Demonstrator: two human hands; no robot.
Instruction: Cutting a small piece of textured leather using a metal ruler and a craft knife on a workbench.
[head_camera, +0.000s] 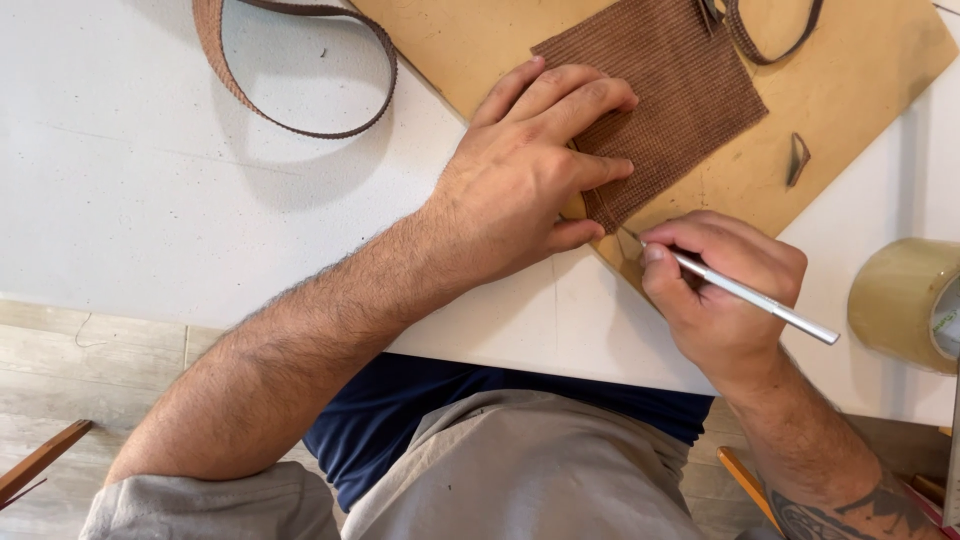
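Note:
My left hand (530, 170) lies flat with fingers spread on the near corner of a brown ribbed fabric piece (670, 90). The fabric rests on a tan board (500, 40) on the white table (150, 180). My right hand (720, 290) grips a thin silver craft knife (750, 295) like a pen. Its tip touches the board just beside the fabric's near corner, close to my left thumb.
A brown webbing strap (300, 75) loops on the table at top left. Another strap loop (770, 40) and a small offcut (797, 158) lie on the board. A roll of tan tape (905, 300) stands at the right edge. Wooden floor shows below the table.

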